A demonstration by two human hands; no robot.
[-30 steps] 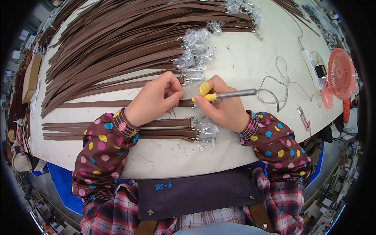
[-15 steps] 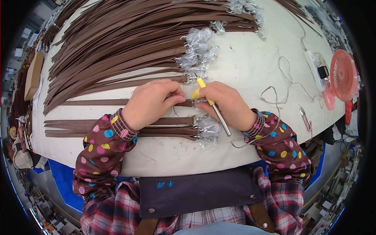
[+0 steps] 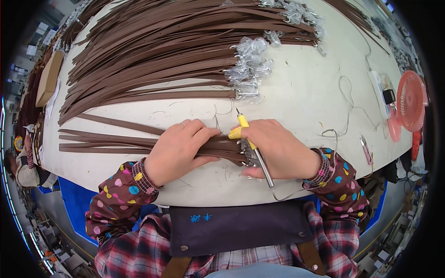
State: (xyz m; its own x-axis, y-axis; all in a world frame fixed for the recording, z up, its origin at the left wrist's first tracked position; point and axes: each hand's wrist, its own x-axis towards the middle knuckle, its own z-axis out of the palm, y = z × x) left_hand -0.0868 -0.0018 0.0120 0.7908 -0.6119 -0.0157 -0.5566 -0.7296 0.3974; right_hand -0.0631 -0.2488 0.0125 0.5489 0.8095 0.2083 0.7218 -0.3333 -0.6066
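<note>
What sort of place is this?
Most likely a leather-goods workshop: dozens of brown straps with plastic-wrapped buckles cover a white worktable, and the right hand holds a yellow-handled corded tool.

Dark brown straps [image 3: 153, 55] are covering the far-left part of the cream-white counter [image 3: 301, 92]. The tool [image 3: 252, 143] is showing a yellow grip and a silver shaft. The sleeves [image 3: 118, 197] are showing maroon with yellow, blue and pink dots. A coral-red fan [image 3: 410, 99] is standing at the counter's right edge.
</note>
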